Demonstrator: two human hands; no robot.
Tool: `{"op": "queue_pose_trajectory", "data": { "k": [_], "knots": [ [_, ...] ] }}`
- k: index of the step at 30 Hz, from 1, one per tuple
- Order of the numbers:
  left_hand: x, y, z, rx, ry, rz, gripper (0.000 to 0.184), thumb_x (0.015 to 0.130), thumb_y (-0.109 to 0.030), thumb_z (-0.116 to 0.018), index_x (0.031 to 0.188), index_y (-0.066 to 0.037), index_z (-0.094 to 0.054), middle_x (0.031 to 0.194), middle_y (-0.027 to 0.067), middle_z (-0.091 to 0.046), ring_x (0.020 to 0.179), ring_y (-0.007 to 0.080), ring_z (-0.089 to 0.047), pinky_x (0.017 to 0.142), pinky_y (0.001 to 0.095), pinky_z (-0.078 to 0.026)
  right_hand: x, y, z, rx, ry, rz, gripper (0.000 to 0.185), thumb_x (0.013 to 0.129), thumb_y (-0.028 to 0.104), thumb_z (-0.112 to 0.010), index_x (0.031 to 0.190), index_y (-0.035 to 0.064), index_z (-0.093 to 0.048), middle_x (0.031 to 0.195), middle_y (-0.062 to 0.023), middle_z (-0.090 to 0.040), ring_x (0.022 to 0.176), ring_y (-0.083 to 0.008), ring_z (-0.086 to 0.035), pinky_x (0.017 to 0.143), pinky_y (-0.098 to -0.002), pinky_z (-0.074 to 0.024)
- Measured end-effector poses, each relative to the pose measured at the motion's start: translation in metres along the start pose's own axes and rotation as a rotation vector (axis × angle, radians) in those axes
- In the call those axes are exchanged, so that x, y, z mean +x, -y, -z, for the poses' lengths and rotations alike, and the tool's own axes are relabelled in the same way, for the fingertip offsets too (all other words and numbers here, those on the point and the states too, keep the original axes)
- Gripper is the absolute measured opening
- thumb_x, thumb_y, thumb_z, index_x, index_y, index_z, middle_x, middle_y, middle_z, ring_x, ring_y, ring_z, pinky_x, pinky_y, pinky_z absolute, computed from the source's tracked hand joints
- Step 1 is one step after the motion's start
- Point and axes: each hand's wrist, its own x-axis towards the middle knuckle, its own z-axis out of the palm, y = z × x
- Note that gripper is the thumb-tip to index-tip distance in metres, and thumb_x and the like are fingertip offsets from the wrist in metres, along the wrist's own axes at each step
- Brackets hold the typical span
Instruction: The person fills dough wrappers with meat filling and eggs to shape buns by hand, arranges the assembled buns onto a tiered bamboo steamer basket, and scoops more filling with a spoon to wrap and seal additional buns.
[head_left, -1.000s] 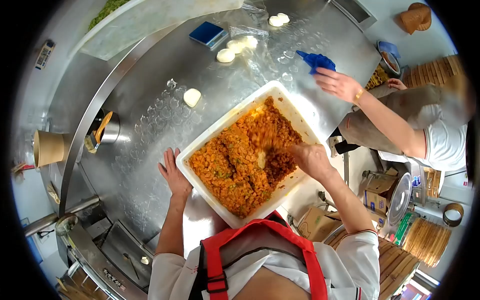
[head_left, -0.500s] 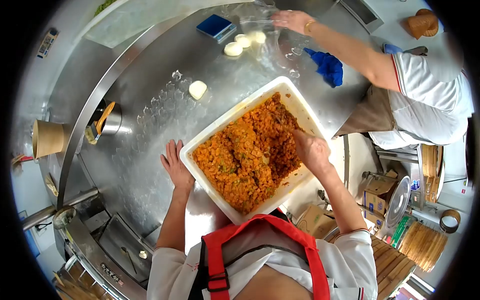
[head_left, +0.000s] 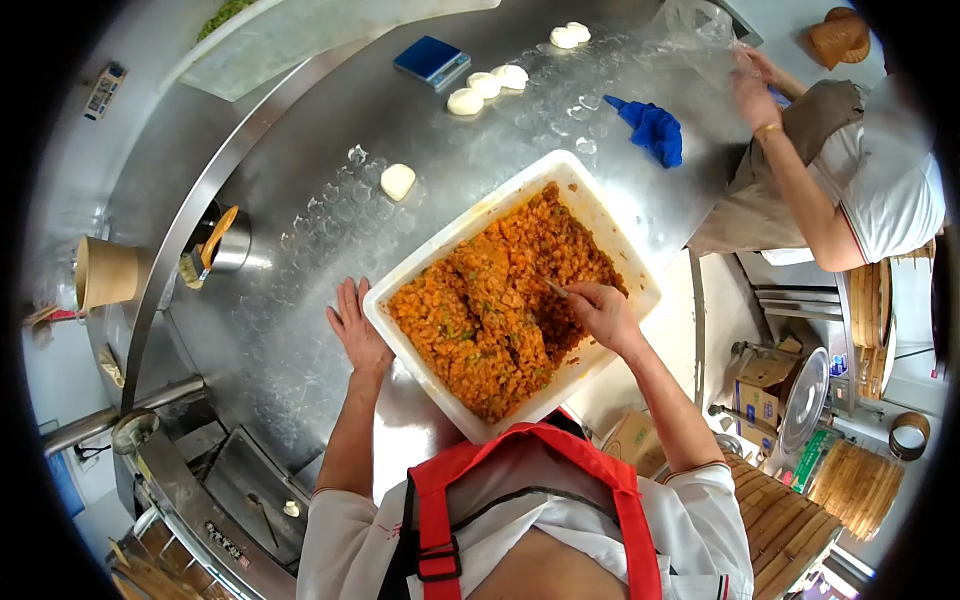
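Note:
A white rectangular tub (head_left: 640, 262) full of orange chopped filling (head_left: 480, 310) stands on the steel table in front of me. Over its right side, my right hand (head_left: 603, 318) is closed round a thin utensil (head_left: 553, 287), whose far end disappears into the filling, so its exact kind is hidden. Fingers spread, my left hand (head_left: 357, 328) rests flat on the steel beside the tub's left corner, holding nothing. Beyond the tub sits a single white dough piece (head_left: 397, 182).
Several dough pieces (head_left: 484, 86) lie near a blue scale (head_left: 432, 60), with others (head_left: 570, 36) farther back. A blue cloth (head_left: 650, 130) is at right. A co-worker's hands (head_left: 757, 90) hold clear plastic film (head_left: 692, 35). A metal pot (head_left: 232, 240) stands left.
The co-worker's arm has drawn back to the right with the plastic film, uncovering dough pieces at the back. My right hand has shifted slightly left over the filling; my left hand stays put.

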Motion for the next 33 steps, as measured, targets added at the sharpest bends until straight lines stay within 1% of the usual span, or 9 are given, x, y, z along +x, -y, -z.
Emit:
{"op": "queue_pose_trajectory", "data": {
  "k": [6, 9, 12, 15, 18, 21, 24, 29, 33],
  "knots": [
    [-0.001, 0.018, 0.010, -0.052, 0.065, 0.088, 0.058, 0.085, -0.028, -0.055, 0.138, -0.011, -0.039, 0.149, 0.0133, -0.022, 0.141, 0.0295, -0.014, 0.111, 0.0539, -0.005, -0.002, -0.012, 0.002, 0.323, 0.064, -0.059, 0.024, 0.090, 0.017, -0.054, 0.105, 0.0012, -0.064, 0.066, -0.0011, -0.057, 0.059, -0.0088, -0.051, 0.055, -0.0257, -0.0438],
    [-0.016, 0.029, 0.019, -0.076, 0.008, 0.048, 0.047, 0.081, -0.024, -0.060, 0.124, -0.009, -0.051, 0.132, 0.0150, -0.044, 0.124, 0.0301, -0.040, 0.101, 0.0484, -0.030, -0.005, -0.010, 0.004, 0.357, 0.076, -0.064, 0.025, 0.092, 0.016, -0.053, 0.109, 0.0008, -0.063, 0.067, 0.0010, -0.055, 0.058, -0.0070, -0.049, 0.052, -0.0237, -0.0406],
    [-0.014, 0.046, 0.032, -0.373, 0.205, 0.168, 0.035, 0.078, -0.017, -0.065, 0.110, -0.004, -0.056, 0.103, 0.0141, -0.059, 0.096, 0.0288, -0.055, 0.079, 0.0404, -0.044, -0.012, -0.004, 0.010, 0.397, 0.085, -0.057, 0.026, 0.094, 0.015, -0.051, 0.113, 0.0006, -0.061, 0.067, 0.0031, -0.052, 0.056, -0.0051, -0.045, 0.049, -0.0217, -0.0374],
    [-0.019, 0.045, 0.038, -0.365, 0.347, 0.298, 0.026, 0.077, -0.012, -0.066, 0.098, 0.000, -0.055, 0.084, 0.0139, -0.061, 0.082, 0.0283, -0.056, 0.068, 0.0357, -0.045, -0.016, -0.002, 0.015, 0.474, 0.091, -0.079, 0.027, 0.093, 0.017, -0.052, 0.111, -0.0006, -0.062, 0.067, 0.0025, -0.053, 0.057, -0.0058, -0.046, 0.051, -0.0230, -0.0399],
    [-0.035, 0.046, 0.036, -0.285, 0.112, 0.026, 0.024, 0.079, -0.011, -0.063, 0.098, 0.001, -0.053, 0.086, 0.0159, -0.060, 0.081, 0.0261, -0.057, 0.071, 0.0361, -0.046, -0.020, -0.002, 0.018, 0.452, 0.080, -0.067, 0.027, 0.093, 0.016, -0.051, 0.112, -0.0010, -0.061, 0.067, 0.0038, -0.051, 0.057, -0.0054, -0.045, 0.051, -0.0226, -0.0391],
    [-0.053, 0.024, 0.057, -0.624, 0.052, 0.161, 0.021, 0.082, -0.010, -0.057, 0.099, 0.000, -0.053, 0.094, 0.0161, -0.062, 0.083, 0.0234, -0.058, 0.075, 0.0356, -0.047, -0.027, 0.007, 0.023, 0.401, 0.057, -0.043, 0.027, 0.093, 0.015, -0.051, 0.113, -0.0006, -0.061, 0.067, 0.0039, -0.051, 0.058, -0.0052, -0.044, 0.052, -0.0224, -0.0391],
    [-0.055, 0.038, 0.035, -1.114, -0.269, 0.715, 0.026, 0.084, -0.008, -0.051, 0.108, 0.000, -0.054, 0.105, 0.0163, -0.062, 0.088, 0.0221, -0.061, 0.080, 0.0350, -0.049, -0.032, 0.013, 0.024, 0.397, 0.046, -0.032, 0.027, 0.093, 0.015, -0.051, 0.113, -0.0002, -0.060, 0.067, 0.0047, -0.050, 0.056, -0.0043, -0.041, 0.050, -0.0214, -0.0353],
    [-0.034, 0.009, 0.108, -1.807, 0.220, 0.702, 0.036, 0.089, -0.011, -0.052, 0.122, 0.004, -0.049, 0.112, 0.0161, -0.060, 0.100, 0.0253, -0.062, 0.087, 0.0382, -0.051, -0.046, 0.023, 0.029, 0.379, 0.033, 0.015, 0.026, 0.094, 0.014, -0.051, 0.115, 0.0004, -0.059, 0.065, 0.0073, -0.044, 0.051, -0.0027, -0.034, 0.045, -0.0195, -0.0271],
    [-0.016, -0.062, 0.122, -1.980, 0.438, 0.575, 0.034, 0.092, -0.013, -0.054, 0.122, 0.001, -0.049, 0.116, 0.0146, -0.059, 0.104, 0.0254, -0.061, 0.092, 0.0417, -0.050, -0.066, 0.046, 0.040, 0.471, 0.059, 0.009, 0.024, 0.092, 0.011, -0.053, 0.112, 0.0000, -0.061, 0.076, 0.0045, -0.055, 0.062, -0.0034, -0.044, 0.055, -0.0194, -0.0368]
  ]
}}
